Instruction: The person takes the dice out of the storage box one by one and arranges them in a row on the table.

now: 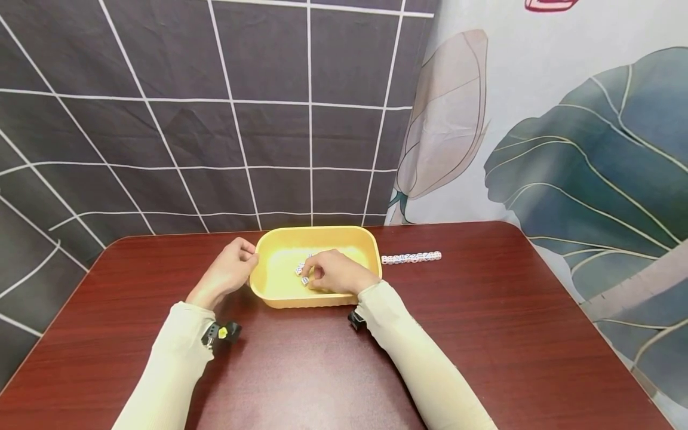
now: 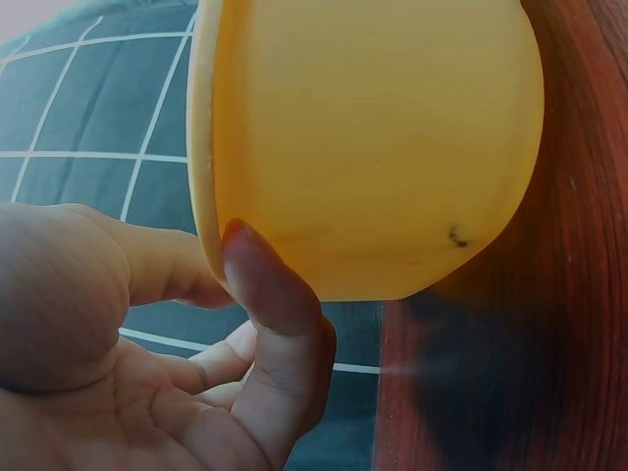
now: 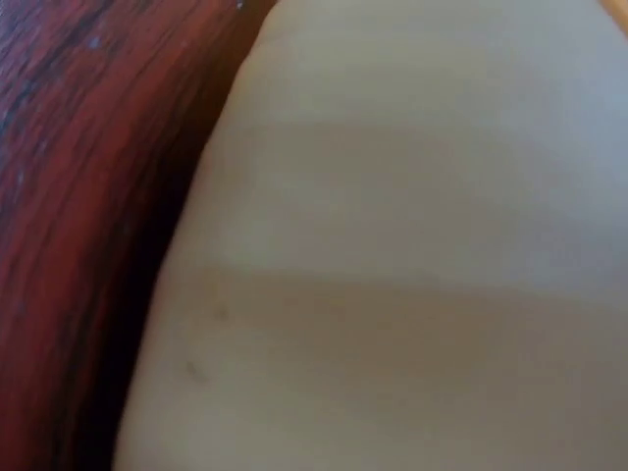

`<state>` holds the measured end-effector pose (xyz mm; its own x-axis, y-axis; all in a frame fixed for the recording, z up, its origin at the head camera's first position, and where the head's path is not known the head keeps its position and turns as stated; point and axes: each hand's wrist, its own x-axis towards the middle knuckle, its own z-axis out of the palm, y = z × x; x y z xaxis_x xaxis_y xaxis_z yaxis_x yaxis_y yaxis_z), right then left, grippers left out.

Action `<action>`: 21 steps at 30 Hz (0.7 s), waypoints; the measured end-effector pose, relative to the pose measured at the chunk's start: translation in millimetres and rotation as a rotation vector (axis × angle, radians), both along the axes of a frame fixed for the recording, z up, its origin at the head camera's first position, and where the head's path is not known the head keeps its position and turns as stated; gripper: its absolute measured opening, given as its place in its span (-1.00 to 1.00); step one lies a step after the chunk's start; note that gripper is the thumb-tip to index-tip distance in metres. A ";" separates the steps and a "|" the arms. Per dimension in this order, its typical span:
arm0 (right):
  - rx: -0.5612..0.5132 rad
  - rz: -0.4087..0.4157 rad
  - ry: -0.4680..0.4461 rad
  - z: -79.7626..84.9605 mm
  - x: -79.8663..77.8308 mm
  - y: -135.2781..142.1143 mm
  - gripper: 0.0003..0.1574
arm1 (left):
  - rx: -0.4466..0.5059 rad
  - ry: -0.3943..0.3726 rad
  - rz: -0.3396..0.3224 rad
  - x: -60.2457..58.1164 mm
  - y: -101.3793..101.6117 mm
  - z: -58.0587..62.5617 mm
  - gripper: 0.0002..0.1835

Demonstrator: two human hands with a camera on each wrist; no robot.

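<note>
Pinching yellow tub (image 1: 301,303) rim: left grip (image 1: 226,270); dice (image 1: 298,270) inside, beside right grip (image 1: 340,272); can't tell its hold

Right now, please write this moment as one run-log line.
left hand: pinches rim of yellow tub | right hand: inside tub, by loose dice, grip unclear | dice row: on table, right of tub

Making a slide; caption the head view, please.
Left hand grips a yellow tub; right hand reaches among dice inside.
</note>
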<state>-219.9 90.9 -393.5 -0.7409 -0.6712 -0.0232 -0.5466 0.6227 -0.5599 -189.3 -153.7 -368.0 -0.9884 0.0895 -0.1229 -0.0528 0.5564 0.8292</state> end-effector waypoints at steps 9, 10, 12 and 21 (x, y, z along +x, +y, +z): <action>0.018 -0.040 0.022 2.9 1.7 0.2 -0.87 | 0.008 -0.001 -0.001 -0.3 -0.1 -0.8 -0.76; 0.022 -0.042 0.027 4.0 2.3 1.0 -0.88 | 0.010 -0.002 -0.002 -0.4 -0.2 -0.9 -0.76; 0.021 -0.048 0.027 7.0 3.6 2.7 -0.90 | 0.014 -0.003 -0.004 -0.6 -0.3 -1.3 -0.76; 0.010 -0.063 0.064 22.8 3.9 13.9 -0.91 | 0.026 -0.003 -0.005 -0.7 -0.4 -1.9 -0.76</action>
<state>-216.0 104.8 -370.7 -0.7821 -0.6229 0.0189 -0.5402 0.6626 -0.5187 -190.1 -154.1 -369.9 -0.9875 0.0974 -0.1236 -0.0528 0.5350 0.8432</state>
